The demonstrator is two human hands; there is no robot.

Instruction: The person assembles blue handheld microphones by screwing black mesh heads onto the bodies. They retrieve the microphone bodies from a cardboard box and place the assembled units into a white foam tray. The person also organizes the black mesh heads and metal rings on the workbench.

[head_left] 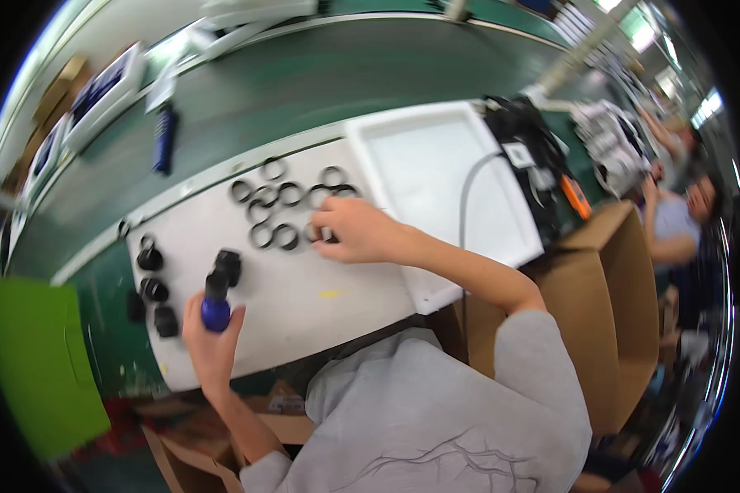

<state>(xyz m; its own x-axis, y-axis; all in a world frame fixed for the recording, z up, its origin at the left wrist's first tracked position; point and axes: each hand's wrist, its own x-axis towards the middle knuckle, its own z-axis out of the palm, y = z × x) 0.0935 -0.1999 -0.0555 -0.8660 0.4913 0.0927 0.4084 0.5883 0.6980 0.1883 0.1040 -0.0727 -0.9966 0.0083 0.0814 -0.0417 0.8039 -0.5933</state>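
Observation:
My left hand point(207, 349) is wrapped round a blue, rounded piece with a black neck point(215, 314), held upright over the left part of a pale board. Just beyond its top is a black cylindrical part point(228, 264). My right hand point(355, 232) reaches across the board, its fingers curled together on a black ring point(330, 237), partly hidden by them. Several more black rings point(289, 195) lie loosely grouped beside and beyond those fingertips. Along the board's left edge stand several short black parts point(154, 289). Motion blur softens small details.
A white shallow tray point(367, 156) overlaps the right side of the pale board point(304, 333). Past it lie black cables and an orange-handled tool point(575, 197). An open cardboard box point(588, 320) stands at right, a green panel point(37, 370) at left. Other people work at far right.

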